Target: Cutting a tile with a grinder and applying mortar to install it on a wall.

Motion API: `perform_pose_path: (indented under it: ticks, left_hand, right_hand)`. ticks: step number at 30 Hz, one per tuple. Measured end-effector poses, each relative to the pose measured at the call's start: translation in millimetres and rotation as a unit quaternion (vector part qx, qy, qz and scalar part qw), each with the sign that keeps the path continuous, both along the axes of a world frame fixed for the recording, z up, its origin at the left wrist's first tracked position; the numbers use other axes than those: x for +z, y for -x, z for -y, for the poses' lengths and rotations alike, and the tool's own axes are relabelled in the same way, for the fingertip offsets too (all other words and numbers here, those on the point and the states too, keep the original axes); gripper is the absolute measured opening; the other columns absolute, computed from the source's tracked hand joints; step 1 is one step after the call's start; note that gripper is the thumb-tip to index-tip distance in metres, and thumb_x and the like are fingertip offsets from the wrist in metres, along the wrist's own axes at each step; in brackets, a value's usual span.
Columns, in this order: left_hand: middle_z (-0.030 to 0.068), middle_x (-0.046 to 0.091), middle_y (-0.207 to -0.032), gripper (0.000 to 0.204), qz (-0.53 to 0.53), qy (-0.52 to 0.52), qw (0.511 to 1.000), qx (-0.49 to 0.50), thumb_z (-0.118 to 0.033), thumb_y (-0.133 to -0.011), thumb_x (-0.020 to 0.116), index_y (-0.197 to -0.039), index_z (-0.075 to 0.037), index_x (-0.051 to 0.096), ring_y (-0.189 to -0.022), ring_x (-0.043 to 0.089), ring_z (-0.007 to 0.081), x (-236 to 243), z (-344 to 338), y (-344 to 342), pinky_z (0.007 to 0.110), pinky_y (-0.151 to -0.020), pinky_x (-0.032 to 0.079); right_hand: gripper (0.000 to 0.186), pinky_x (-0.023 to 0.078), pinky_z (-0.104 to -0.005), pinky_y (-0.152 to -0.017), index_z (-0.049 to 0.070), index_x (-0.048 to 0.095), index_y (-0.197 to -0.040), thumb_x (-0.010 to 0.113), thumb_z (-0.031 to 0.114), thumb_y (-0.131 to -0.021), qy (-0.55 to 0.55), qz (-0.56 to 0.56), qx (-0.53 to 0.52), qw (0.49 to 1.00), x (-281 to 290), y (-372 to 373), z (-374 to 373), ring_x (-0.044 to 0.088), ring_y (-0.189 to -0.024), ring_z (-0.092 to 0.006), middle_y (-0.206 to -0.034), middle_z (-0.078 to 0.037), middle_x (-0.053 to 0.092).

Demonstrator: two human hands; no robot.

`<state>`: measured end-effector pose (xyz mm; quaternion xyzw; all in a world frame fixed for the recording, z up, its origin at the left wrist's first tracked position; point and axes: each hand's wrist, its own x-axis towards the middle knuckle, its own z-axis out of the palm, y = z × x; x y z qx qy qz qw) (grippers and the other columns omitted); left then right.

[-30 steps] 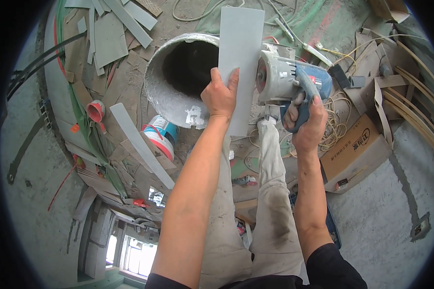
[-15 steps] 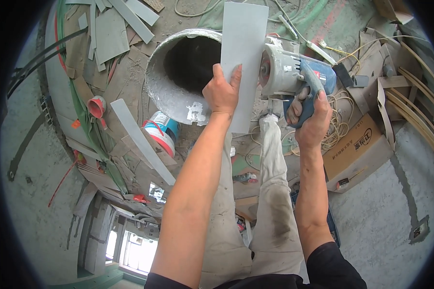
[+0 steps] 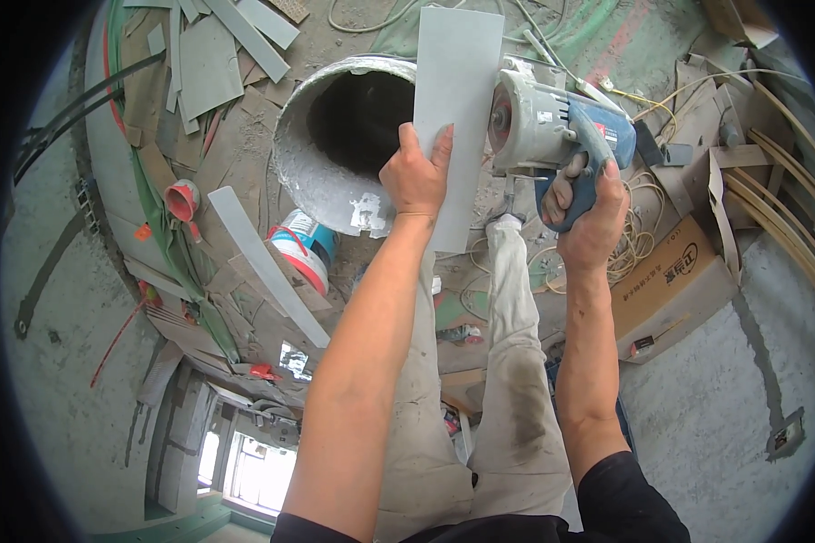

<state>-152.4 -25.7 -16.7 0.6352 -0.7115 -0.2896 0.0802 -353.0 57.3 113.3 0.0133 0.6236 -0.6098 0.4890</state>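
Note:
My left hand grips a long pale grey tile strip, thumb lying on its face and fingers curled round the left edge. The strip stands lengthwise away from me, beside the mouth of a big, cement-crusted bucket. In my right hand is a blue-and-grey handheld tile cutter, held by its rear handle. Its round disc faces the strip's right edge, with a slight gap between them. Whether the disc spins I cannot tell.
Tile offcuts and another narrow strip lie to the left. A blue-and-white pail sits near the big bucket. At right are a cardboard box, coiled yellow cord and curved strips.
My right hand has drawn the tile cutter slightly to the right, widening the gap to the tile strip. The left hand and strip have barely shifted.

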Motion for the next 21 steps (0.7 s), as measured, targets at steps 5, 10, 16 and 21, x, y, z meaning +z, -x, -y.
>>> perform_pose_path:
  ticks: [5, 10, 16, 21]
  left_hand:
    - [0.0195, 0.074, -0.076, 0.068, -0.003, 0.005, 1.0, 0.002, -0.074, -0.106, 0.06, -0.108, -0.006, 0.057, -0.069, 0.075, 0.0446, -0.9, -0.2, 1.6, 0.053, -0.057, 0.056]
    - [0.0193, 0.074, -0.076, 0.067, 0.001, -0.001, 1.0, 0.002, -0.073, -0.106, 0.06, -0.108, -0.006, 0.057, -0.069, 0.075, 0.0442, 1.0, -0.6, 1.4, 0.052, -0.057, 0.056]
    - [0.0191, 0.075, -0.076, 0.066, -0.014, 0.007, 1.0, 0.005, -0.073, -0.107, 0.061, -0.107, -0.007, 0.057, -0.07, 0.075, 0.0439, 1.1, -0.2, 2.3, 0.053, -0.057, 0.056]
    - [0.0196, 0.075, -0.077, 0.065, -0.011, 0.001, 1.0, 0.005, -0.072, -0.107, 0.061, -0.107, -0.007, 0.057, -0.07, 0.076, 0.0441, 2.1, 0.5, 2.6, 0.052, -0.057, 0.056]
  right_hand:
    - [0.052, 0.041, -0.0309, -0.05, 0.004, 0.063, -0.109, 0.052, 0.055, -0.113, -0.007, -0.009, 0.013, 1.0, 1.2, 5.0, 7.9, 0.048, -0.052, -0.0137, -0.07, -0.004, 0.055]
    - [0.053, 0.042, -0.0317, -0.051, 0.005, 0.062, -0.109, 0.051, 0.056, -0.113, -0.012, -0.012, 0.017, 1.0, -1.4, 7.7, 9.3, 0.048, -0.052, -0.0146, -0.071, -0.005, 0.054]
    - [0.053, 0.042, -0.0321, -0.051, 0.005, 0.062, -0.109, 0.051, 0.057, -0.113, 0.003, -0.016, 0.024, 1.0, -6.2, 12.0, 11.7, 0.048, -0.051, -0.015, -0.071, -0.005, 0.054]
    - [0.053, 0.043, -0.0323, -0.051, 0.005, 0.062, -0.109, 0.051, 0.057, -0.113, -0.005, -0.022, 0.02, 1.0, -2.0, 14.2, 21.1, 0.048, -0.051, -0.0151, -0.071, -0.005, 0.054]
